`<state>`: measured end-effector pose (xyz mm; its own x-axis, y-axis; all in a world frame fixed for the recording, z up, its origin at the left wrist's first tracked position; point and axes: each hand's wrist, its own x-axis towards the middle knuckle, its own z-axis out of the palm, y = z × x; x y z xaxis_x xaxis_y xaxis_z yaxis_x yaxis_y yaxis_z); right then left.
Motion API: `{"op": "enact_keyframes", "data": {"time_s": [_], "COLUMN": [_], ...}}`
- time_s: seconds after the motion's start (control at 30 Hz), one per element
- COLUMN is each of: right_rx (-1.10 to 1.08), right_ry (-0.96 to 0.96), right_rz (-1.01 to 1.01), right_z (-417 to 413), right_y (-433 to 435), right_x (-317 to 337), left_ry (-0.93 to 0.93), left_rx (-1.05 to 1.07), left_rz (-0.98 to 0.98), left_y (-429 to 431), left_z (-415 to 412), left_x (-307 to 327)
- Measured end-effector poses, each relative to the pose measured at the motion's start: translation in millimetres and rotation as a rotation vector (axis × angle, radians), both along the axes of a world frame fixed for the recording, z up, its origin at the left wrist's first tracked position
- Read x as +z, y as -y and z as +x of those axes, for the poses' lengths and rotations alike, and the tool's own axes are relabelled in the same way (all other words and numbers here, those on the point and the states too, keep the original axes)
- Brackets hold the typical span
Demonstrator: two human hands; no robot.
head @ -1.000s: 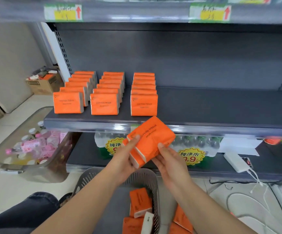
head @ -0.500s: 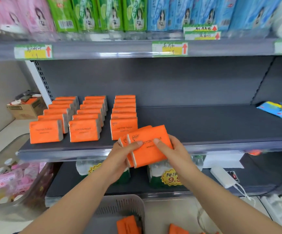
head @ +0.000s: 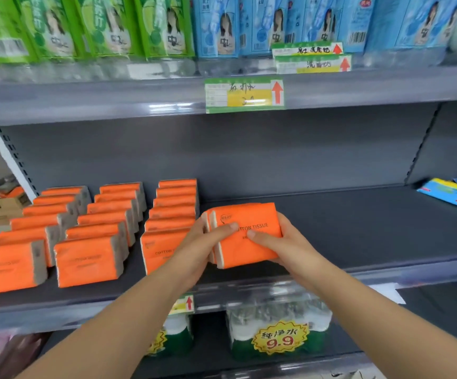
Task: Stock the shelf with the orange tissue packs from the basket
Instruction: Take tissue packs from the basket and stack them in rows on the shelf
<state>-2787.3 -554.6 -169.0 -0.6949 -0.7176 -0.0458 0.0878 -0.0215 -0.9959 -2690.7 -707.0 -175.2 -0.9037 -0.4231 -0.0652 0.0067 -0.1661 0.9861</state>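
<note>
"COTTON TISSUE" was printed on front of orange tissue pack (head: 246, 236). Partial "COTTON" showed on front shelved pack (head: 159, 250). Yellow starburst sticker (head: 279, 339) on water bundle (head: 298, 310) read "纯净水 9.9". Handwriting on price tag (head: 245, 94) was illegible; it bore a red up-arrow.

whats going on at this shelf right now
A person is stocking a shop shelf. The left hand and right hand together grip what looks like two orange tissue packs, thumbs on the front face, over the dark middle shelf. They are just right of three rows of packs already standing there, where a fourth row would start. The rest of that shelf to the right is mostly bare.
</note>
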Motion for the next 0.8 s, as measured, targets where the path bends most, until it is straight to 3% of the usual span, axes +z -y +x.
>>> {"op": "enact_keyframes", "data": {"time_s": [0.37, 0.8], "right_rx": [-0.073, -0.093], "right_ry": [-0.107, -0.154], "right_rz": [0.033, 0.028], "right_z": [-87, -153], "right_y": [55, 128], "right_x": [-30, -47], "left_ry": [0.060, 0.201], "left_rx": [0.160, 0.235], "left_rz": [-0.180, -0.221], "left_y": [53, 102], "left_z": [-91, -163], "left_x": [-19, -11]}}
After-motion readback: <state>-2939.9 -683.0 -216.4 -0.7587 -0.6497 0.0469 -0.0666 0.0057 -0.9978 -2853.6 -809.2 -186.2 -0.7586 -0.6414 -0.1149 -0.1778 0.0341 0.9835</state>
